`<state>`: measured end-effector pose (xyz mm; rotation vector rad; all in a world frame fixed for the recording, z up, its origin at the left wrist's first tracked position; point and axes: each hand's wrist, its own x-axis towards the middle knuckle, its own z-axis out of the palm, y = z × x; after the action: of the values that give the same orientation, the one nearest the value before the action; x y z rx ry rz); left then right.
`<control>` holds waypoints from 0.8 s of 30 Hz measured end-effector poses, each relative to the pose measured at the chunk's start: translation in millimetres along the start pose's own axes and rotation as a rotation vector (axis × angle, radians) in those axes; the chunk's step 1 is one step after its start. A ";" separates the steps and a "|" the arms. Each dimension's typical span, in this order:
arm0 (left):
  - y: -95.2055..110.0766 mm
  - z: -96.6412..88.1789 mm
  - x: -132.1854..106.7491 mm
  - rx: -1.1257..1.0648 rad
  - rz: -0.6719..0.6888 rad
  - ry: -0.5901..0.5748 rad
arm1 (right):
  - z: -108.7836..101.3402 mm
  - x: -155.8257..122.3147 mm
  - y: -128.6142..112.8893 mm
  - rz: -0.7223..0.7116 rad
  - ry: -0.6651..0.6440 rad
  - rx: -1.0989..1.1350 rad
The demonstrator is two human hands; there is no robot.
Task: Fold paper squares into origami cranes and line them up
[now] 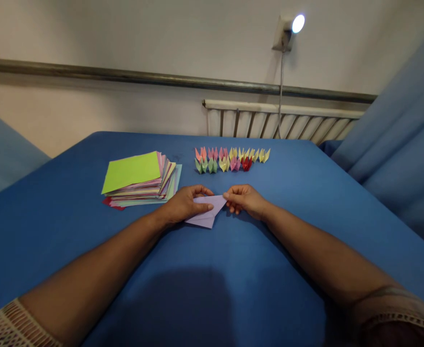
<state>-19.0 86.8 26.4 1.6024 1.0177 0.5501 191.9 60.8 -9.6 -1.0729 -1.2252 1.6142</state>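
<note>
A partly folded sheet of lilac origami paper (205,220) is between my two hands, just above or on the blue table. My left hand (186,205) is closed on its left side, thumb on top and fingers behind. With thumb and forefinger, my right hand (246,200) pinches the pointed right corner of the same sheet. The lower part of the paper hangs out as a flap toward me. Part of the sheet is hidden under my left hand.
A stack of coloured paper (134,173), lime green on top, lies left of my hands. Two rows of small folded paper cranes (235,164) stand beyond them on the blue table (287,217). Behind are a wall rail, a radiator (284,108) and a blue curtain (407,106).
</note>
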 end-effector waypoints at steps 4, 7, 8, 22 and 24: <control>-1.3 1.8 1.1 -0.005 -0.006 0.036 | -2.3 0.7 1.9 -0.022 -0.008 -0.024; -1.3 4.2 0.9 -0.034 -0.020 0.080 | -3.7 1.8 2.4 -0.006 0.024 -0.006; -1.0 5.2 0.6 -0.050 -0.025 0.091 | -3.7 2.0 2.4 -0.004 0.038 -0.001; -4.5 23.4 -3.0 -0.121 0.043 0.145 | 23.8 -5.9 -0.1 -0.074 0.117 0.023; -6.7 24.6 -2.5 -0.131 0.062 0.135 | 25.8 -6.1 0.8 -0.090 0.128 0.003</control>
<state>-3.2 71.5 13.4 1.5004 1.0123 0.7611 169.2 47.8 -5.4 -1.0866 -1.1698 1.4561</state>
